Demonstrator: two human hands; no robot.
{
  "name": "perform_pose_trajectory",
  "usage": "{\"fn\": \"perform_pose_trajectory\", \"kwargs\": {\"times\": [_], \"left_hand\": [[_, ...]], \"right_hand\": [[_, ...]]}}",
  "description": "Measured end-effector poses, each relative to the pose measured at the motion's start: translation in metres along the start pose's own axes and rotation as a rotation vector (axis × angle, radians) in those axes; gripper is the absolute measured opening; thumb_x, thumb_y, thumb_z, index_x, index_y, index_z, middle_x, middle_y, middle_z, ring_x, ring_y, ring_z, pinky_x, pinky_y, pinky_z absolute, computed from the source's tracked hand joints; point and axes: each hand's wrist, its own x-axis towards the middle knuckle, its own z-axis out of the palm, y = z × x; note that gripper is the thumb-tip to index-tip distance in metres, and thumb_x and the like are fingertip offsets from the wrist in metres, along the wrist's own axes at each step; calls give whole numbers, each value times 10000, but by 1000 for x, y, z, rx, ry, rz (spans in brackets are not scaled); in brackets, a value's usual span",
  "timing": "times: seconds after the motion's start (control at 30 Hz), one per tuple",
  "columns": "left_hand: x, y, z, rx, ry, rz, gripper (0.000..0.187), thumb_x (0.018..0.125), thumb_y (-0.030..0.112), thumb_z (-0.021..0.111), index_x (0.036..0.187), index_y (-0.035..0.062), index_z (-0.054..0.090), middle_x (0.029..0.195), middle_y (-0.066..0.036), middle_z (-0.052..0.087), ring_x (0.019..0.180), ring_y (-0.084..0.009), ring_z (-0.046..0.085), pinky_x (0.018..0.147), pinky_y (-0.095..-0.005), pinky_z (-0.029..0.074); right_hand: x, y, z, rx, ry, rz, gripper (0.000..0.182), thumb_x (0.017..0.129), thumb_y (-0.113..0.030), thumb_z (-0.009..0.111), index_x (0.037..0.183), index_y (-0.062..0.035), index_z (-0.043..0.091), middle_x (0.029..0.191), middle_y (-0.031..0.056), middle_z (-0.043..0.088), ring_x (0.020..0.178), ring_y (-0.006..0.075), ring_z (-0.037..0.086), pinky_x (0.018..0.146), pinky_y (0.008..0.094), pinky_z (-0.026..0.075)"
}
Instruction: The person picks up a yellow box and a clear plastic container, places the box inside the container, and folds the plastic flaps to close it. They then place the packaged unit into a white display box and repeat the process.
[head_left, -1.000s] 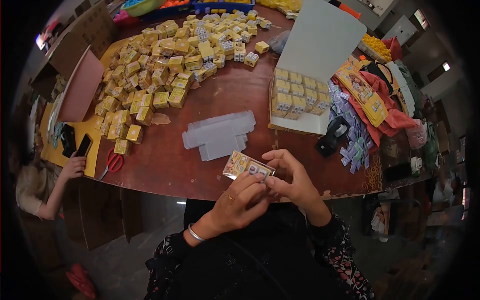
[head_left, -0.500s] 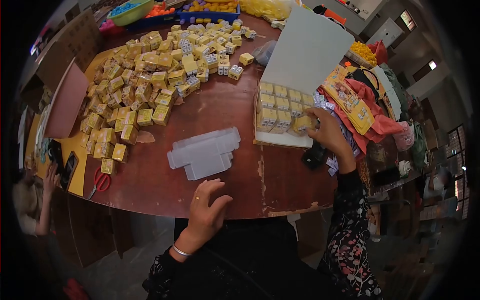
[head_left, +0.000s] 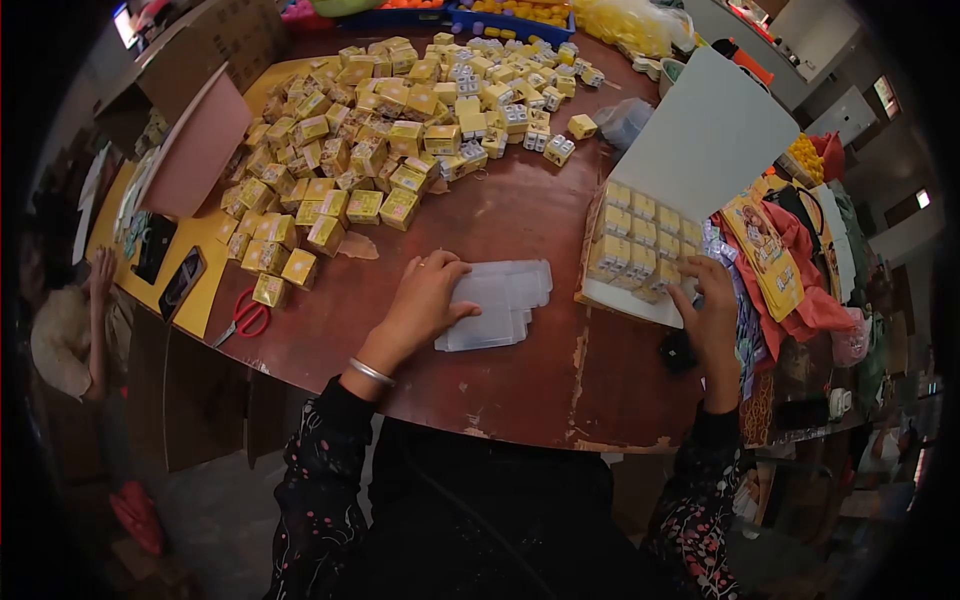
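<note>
My left hand lies at the left end of a flat, translucent plastic box blank, its thumb and fingers apart over the edge. My right hand is at the near right corner of an open white carton. Its fingers are spread beside the packed cubes, and nothing shows in its grasp. Rows of small yellow-and-white boxed cubes fill the carton, in clear wrapping. The carton's lid stands raised behind them.
Many loose yellow cubes are heaped at the back left. Red scissors and a phone lie near the left edge. A pink tub stands beyond. Yellow printed bags lie right. Another person's hand rests at far left.
My left hand has moved forward from the table's edge onto the plastic blank. My right hand has drawn back slightly from the corner cube. The camera view has shifted.
</note>
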Motion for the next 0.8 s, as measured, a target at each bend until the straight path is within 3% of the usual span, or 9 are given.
{"fn": "perform_pose_trajectory", "kwargs": {"times": [0.07,0.17,0.2,0.27,0.33,0.47,0.6,0.7,0.8], "left_hand": [[4,4,-5,-16,-55,-58,442,779,204,863,1147,71,658,1253,-113,632,1171,-331,588,1060,-468,419],[1,9,-2,-72,159,60,304,808,166,838,1049,70,678,1118,-90,697,1057,-323,633,990,-457,462],[-2,13,-4,-123,184,40,268,820,149,826,1034,68,685,1065,-88,709,1011,-320,647,983,-451,473],[-12,27,-9,-221,232,-2,196,845,115,802,1004,64,700,960,-82,733,918,-314,676,971,-441,495],[-25,39,-13,-239,292,85,151,857,94,788,987,66,714,889,-82,736,837,-306,688,976,-439,505],[-55,65,-24,-214,341,132,129,871,73,773,993,77,733,863,-74,731,802,-281,699,1019,-453,496],[-71,75,-33,-151,363,164,112,860,64,777,963,73,734,818,-56,714,781,-265,694,1023,-459,493],[-81,78,-30,-192,325,198,222,852,97,788,1066,96,733,923,-41,729,872,-252,693,1080,-506,440],[-84,88,-38,71,236,273,449,854,195,796,1271,85,672,1178,-72,701,1061,-263,667,1132,-572,363]], "right_hand": [[-6,-29,-5,94,56,26,211,857,-36,781,1045,-25,685,1168,127,665,1068,307,660,784,365,579],[-16,-70,3,300,16,40,168,884,-6,742,1041,-25,685,1147,130,669,987,271,692,690,317,585],[-21,-79,10,413,-27,69,149,912,-2,719,1058,-15,693,1141,114,682,912,210,712,675,286,582],[-36,-104,28,854,-141,288,205,942,3,686,1147,1,692,1134,97,697,872,155,717,682,264,586],[-38,-131,36,966,-274,289,343,1006,-14,605,1342,49,585,1288,122,657,939,134,689,732,250,579],[-37,-161,45,1099,-358,292,425,1015,-28,567,1427,46,503,1347,150,635,916,145,691,751,258,586],[-36,-150,34,1251,-753,387,414,1001,-41,581,1409,6,530,1319,174,645,880,180,736,686,264,600],[-30,-156,16,1269,-1007,382,486,1010,-71,571,1474,-2,443,1376,205,617,844,198,742,671,265,600],[-35,-161,10,1395,-1109,464,579,1013,-81,563,1539,-11,332,1409,223,595,813,205,745,658,266,600]]}}
